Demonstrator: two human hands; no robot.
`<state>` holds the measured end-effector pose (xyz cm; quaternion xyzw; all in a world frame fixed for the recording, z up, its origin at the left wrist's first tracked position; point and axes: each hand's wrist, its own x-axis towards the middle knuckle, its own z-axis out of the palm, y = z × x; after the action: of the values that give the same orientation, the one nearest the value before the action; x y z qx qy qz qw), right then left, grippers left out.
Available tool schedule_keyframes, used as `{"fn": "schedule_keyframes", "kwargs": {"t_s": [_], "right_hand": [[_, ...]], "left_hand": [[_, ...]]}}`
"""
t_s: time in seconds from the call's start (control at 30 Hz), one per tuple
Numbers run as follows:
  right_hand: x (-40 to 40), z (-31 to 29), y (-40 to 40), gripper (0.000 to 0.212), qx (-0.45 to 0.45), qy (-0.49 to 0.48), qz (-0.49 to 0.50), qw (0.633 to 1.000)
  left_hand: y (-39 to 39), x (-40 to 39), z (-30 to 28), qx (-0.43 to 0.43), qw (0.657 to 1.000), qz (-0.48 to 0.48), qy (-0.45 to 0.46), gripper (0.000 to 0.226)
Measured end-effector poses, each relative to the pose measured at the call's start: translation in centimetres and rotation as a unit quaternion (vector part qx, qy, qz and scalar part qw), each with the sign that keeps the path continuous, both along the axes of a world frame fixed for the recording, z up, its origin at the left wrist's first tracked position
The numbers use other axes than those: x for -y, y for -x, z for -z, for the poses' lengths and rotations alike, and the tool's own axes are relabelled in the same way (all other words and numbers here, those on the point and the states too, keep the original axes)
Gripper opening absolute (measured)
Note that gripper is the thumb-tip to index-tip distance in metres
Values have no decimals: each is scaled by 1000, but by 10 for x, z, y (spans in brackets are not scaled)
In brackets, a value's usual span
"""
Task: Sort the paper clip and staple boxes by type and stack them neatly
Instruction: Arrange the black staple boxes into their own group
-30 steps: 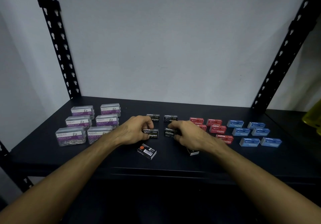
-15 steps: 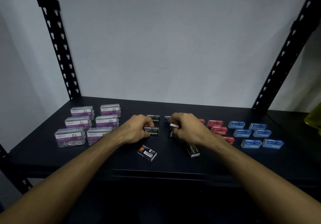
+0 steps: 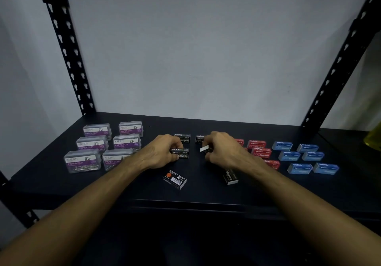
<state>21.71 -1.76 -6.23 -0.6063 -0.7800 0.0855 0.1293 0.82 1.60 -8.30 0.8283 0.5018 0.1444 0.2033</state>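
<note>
On the dark shelf (image 3: 61,185) lie four groups of boxes. Several clear paper clip boxes (image 3: 82,160) with purple labels stand at the left. Black staple boxes sit in the middle. My left hand (image 3: 162,152) grips one black staple box (image 3: 182,153) resting on the shelf. My right hand (image 3: 223,149) holds another black staple box (image 3: 206,149) lifted and tilted, its white end showing. Two more black boxes (image 3: 184,137) lie behind my hands. One loose black box (image 3: 174,179) lies near the front, another (image 3: 231,176) under my right wrist. Red staple boxes (image 3: 260,152) and blue staple boxes (image 3: 301,156) lie at the right.
Black perforated uprights (image 3: 66,47) stand at the back left and back right (image 3: 338,63) against a pale wall. A yellow object (image 3: 374,139) shows at the right edge. The shelf's front edge (image 3: 185,203) runs below the loose boxes.
My right hand has lifted its black staple box off the shelf and turned it on end. My left hand stays on its box. The box under my right wrist has come into sight.
</note>
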Motion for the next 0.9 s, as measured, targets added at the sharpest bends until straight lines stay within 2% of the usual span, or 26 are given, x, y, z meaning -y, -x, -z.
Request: {"fn": "schedule_keyframes", "kwargs": {"t_s": [0.13, 0.3, 0.47, 0.9], "right_hand": [[-5, 7, 7, 11, 30, 13, -20, 999], [-11, 12, 11, 32, 37, 15, -17, 999], [-18, 13, 11, 32, 62, -8, -24, 998], [-28, 18, 8, 33, 52, -16, -25, 998]], "left_hand": [[1, -2, 1, 2, 1000, 3, 0, 17], [1, -5, 3, 4, 1000, -7, -7, 22], [-3, -11, 3, 1, 1000, -18, -21, 19], [-11, -22, 6, -10, 999, -26, -34, 20]]}}
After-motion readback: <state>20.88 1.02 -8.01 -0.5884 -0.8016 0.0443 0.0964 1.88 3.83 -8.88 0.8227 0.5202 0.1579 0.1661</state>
